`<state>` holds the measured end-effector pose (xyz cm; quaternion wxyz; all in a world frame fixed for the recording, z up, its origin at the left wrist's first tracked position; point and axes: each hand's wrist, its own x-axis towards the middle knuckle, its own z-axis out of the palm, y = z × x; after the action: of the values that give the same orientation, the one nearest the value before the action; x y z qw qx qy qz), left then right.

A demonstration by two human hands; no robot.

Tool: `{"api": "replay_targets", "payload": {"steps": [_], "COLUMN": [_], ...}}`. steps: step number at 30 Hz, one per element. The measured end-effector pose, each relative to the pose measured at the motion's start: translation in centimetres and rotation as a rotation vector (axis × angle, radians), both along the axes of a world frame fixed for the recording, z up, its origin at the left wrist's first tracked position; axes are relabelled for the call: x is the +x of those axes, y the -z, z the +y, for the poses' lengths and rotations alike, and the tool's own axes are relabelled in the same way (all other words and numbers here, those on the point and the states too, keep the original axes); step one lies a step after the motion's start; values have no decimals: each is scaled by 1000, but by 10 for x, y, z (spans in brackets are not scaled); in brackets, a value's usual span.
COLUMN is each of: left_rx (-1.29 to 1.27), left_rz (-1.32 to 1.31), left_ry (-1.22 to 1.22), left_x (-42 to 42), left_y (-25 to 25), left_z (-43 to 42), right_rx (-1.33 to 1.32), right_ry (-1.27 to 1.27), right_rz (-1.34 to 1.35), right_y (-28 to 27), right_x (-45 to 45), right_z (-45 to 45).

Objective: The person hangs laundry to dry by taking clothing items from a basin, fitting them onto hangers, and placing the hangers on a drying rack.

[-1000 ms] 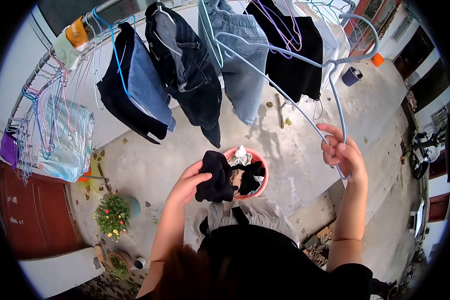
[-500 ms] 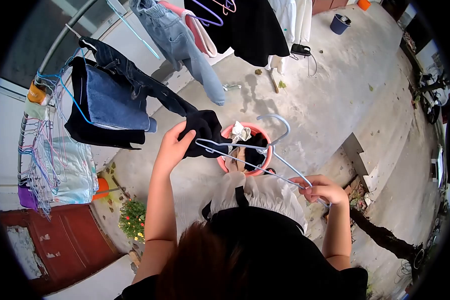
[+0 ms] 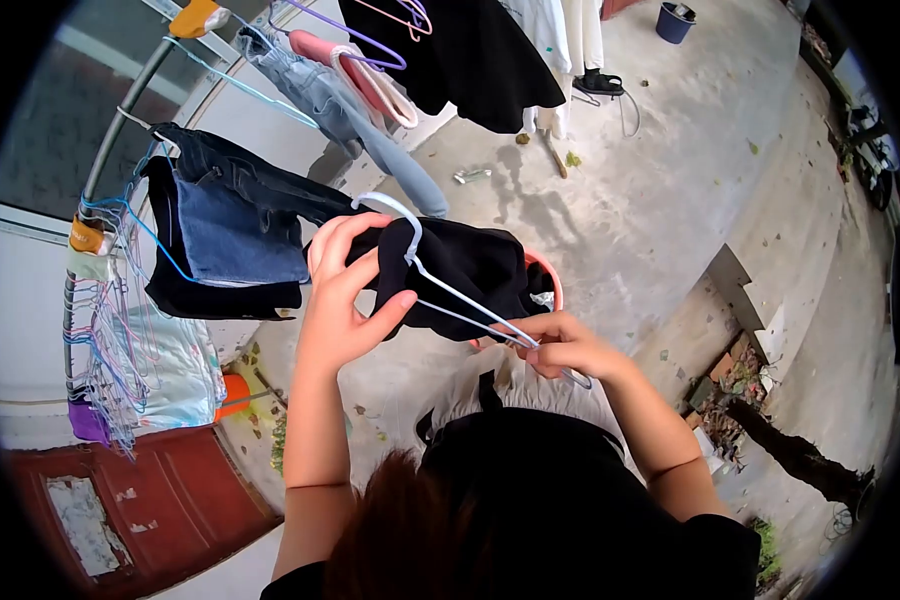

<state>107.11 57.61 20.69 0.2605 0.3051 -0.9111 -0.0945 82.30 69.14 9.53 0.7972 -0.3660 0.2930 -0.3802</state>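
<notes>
A black garment [image 3: 475, 265] hangs in front of me, one edge gripped between the fingers and thumb of my left hand [image 3: 348, 285]. My right hand [image 3: 568, 347] is closed around one end of a pale blue-grey clothes hanger [image 3: 462, 288]. The hanger's other end goes in at the garment's edge by my left hand, so that part is hidden in the cloth. Its hook curves up above my left fingers. Behind the garment, a pink basin [image 3: 555, 280] on the ground is mostly covered from view.
At left, a curved metal rack [image 3: 130, 125] carries dark jeans [image 3: 232, 170], a blue cloth [image 3: 238, 235] and many thin hangers [image 3: 110, 350]. Light blue jeans [image 3: 370, 140] and a black garment [image 3: 470, 70] hang ahead. A dark bucket [image 3: 675, 22] stands far off on the concrete.
My right hand has moved left, carrying the hanger toward my left hand. The hanger's far end has gone into the black garment, which now spreads out over the basin.
</notes>
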Motion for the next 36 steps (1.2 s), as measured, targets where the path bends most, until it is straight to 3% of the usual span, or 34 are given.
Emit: {"api": "replay_targets", "payload": {"steps": [2, 4, 8, 10, 12, 14, 15, 16, 18, 21, 25, 26, 29, 30, 31, 36], "left_rx": [70, 218, 332, 337, 318, 279, 260, 278, 312, 335, 357, 360, 350, 342, 302, 168], "left_rz": [-45, 96, 264, 343, 358, 359, 359, 366, 380, 351, 371, 400, 407, 401, 384, 348], "left_ry": [-2, -42, -77, -106, -112, -53, -25, -21, -11, -79, -201, -192, -386, -455, -478, -574], "left_x": [3, 3, 7, 10, 15, 12, 10, 8, 7, 20, 57, 65, 71, 71, 73, 78], "left_y": [14, 30, 29, 30, 33, 28, 25, 22, 15, 14, 26, 28, 37, 40, 46, 71], "left_z": [-8, -6, 3, 5, 9, 14, 17, 22, 30, 36, 35, 33, 35, 35, 33, 25], "right_rx": [7, 33, 149, 147, -197, -122, -250, -216, -393, -216, -19, 63, 93, 151, 160, 195], "right_ry": [-68, -128, 78, 207, 344, 297, 313, 278, 377, 265, 389, 332, 364, 431, 317, 221], "right_rz": [-95, -160, -104, 349, 612, 743, 753, 768, 785, 598, 539, 619, 461, 452, 399, 48], "right_y": [1, 1, 21, 30, 97, 90, 112, 93, 105, 116, 109, 72, 88, 66, 53, 53], "right_x": [-11, -18, -22, -19, -1, 19, 30, 38, 58, 69, 40, 23, 2, -2, -9, -25], "right_z": [-4, -7, -18, -34, -47, -57, -67, -71, -81, -95, -96, -90, -89, -80, -80, -82]}}
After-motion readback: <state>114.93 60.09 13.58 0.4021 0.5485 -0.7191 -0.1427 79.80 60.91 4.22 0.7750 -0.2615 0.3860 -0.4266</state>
